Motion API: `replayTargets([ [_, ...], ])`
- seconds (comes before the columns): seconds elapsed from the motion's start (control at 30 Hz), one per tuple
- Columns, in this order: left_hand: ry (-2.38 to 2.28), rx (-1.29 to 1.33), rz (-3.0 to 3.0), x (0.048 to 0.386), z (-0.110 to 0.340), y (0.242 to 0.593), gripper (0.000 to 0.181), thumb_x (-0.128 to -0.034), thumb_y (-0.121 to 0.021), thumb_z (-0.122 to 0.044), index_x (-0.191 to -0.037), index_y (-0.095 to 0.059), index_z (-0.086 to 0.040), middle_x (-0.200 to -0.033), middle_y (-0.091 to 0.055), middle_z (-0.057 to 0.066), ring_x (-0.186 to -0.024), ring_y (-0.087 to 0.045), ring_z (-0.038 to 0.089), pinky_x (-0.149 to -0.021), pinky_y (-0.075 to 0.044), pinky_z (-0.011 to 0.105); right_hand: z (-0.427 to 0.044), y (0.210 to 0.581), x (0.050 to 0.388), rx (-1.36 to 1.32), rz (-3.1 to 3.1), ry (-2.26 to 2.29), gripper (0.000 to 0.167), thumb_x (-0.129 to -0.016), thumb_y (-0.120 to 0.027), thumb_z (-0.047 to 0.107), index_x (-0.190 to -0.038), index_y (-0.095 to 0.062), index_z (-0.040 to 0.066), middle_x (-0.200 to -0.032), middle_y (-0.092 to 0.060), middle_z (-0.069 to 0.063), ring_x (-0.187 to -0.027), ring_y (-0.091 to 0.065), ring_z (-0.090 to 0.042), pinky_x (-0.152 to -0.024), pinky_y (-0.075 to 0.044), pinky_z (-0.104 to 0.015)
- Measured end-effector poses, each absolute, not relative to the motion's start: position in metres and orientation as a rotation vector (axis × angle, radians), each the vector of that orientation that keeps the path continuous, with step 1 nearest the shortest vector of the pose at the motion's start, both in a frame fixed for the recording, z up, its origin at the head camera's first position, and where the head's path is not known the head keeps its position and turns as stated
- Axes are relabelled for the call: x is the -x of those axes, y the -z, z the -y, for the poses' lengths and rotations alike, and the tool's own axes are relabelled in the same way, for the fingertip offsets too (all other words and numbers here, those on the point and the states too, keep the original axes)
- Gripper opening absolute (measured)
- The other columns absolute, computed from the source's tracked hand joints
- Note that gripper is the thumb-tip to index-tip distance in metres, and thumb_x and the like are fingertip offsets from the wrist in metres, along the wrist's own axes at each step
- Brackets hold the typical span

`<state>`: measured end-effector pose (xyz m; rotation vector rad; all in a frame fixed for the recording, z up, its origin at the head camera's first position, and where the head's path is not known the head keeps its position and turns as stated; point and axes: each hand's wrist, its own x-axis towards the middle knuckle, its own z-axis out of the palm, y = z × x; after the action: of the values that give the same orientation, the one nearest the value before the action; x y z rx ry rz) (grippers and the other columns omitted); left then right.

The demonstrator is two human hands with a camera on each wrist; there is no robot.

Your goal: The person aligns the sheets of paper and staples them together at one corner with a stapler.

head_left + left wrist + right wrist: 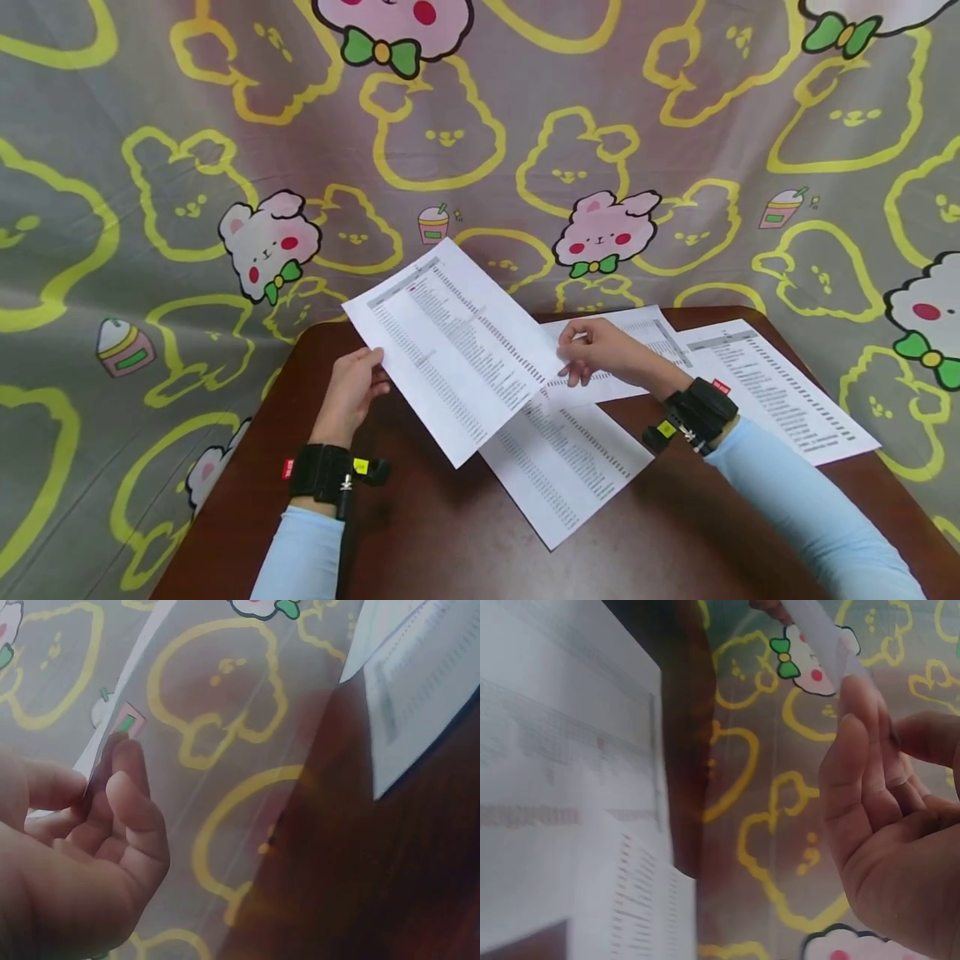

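A printed sheet of paper (457,350) is held up tilted above the table, between both hands. My left hand (354,392) pinches its left edge between thumb and fingers; the left wrist view shows the same hand (97,847) with the sheet seen nearly edge-on. On the opposite edge, my right hand (603,350) pinches a corner, and the right wrist view has this hand (900,810) gripping the thin edge. Beneath the raised sheet lies another printed sheet (577,467), partly covered by it. A further sheet (637,329) lies behind my right hand.
One more printed sheet (772,392) rests at the right of the brown table (420,533), beyond my right wrist. A patterned curtain (465,108) hangs right behind the table and along its left side.
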<state>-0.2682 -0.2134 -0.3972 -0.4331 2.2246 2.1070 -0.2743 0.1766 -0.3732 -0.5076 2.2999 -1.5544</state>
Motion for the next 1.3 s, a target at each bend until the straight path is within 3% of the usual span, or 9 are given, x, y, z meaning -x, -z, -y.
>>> replayTargets([
  [0.23, -2.021, 0.347, -2.356, 0.271, 0.213, 0.381, 0.038, -0.1032, -0.048, -0.030, -0.125, -0.058, -0.001, -0.082, -0.064, -0.004, -0.068, -0.057, 0.011, -0.056, -0.048, 0.021, -0.181, 0.389, 0.253, 0.425, -2.145, 1.597, 0.017, -0.096, -0.061, 0.020, -0.099, -0.057, 0.004, -0.083, -0.071, -0.020, -0.063, -0.068, -0.023, -0.061, -0.053, -0.029],
  [0.6, -1.893, 0.289, -2.483, 0.278, 0.212, 0.371, 0.038, -0.1005, -0.053, -0.036, -0.125, -0.061, -0.008, -0.110, -0.063, 0.010, -0.079, -0.061, 0.015, -0.065, -0.051, 0.025, -0.174, 0.400, 0.225, 0.513, -2.054, 1.508, 0.013, -0.097, -0.057, 0.017, -0.094, -0.055, 0.004, -0.075, -0.070, -0.011, -0.059, -0.067, -0.020, -0.056, -0.053, -0.030],
  [0.93, -1.826, 0.229, -2.535, 0.281, 0.212, 0.370, 0.037, -0.0992, -0.056, -0.036, -0.122, -0.063, -0.008, -0.112, -0.064, 0.012, -0.076, -0.060, 0.018, -0.059, -0.048, 0.023, -0.171, 0.412, 0.212, 0.558, -1.904, 1.469, 0.020, -0.098, -0.056, 0.022, -0.093, -0.058, 0.002, -0.075, -0.071, -0.009, -0.057, -0.065, -0.018, -0.056, -0.053, -0.026],
  [1.3, -1.729, 0.300, -2.523, 0.278, 0.218, 0.383, 0.041, -0.0968, -0.059, -0.041, -0.123, -0.063, -0.010, -0.114, -0.063, 0.012, -0.084, -0.061, 0.022, -0.065, -0.051, 0.025, -0.157, 0.436, 0.198, 0.606, -1.837, 1.399, 0.030, -0.099, -0.056, 0.021, -0.097, -0.058, -0.009, -0.074, -0.066, -0.024, -0.050, -0.058, -0.015, -0.049, -0.046, -0.025],
])
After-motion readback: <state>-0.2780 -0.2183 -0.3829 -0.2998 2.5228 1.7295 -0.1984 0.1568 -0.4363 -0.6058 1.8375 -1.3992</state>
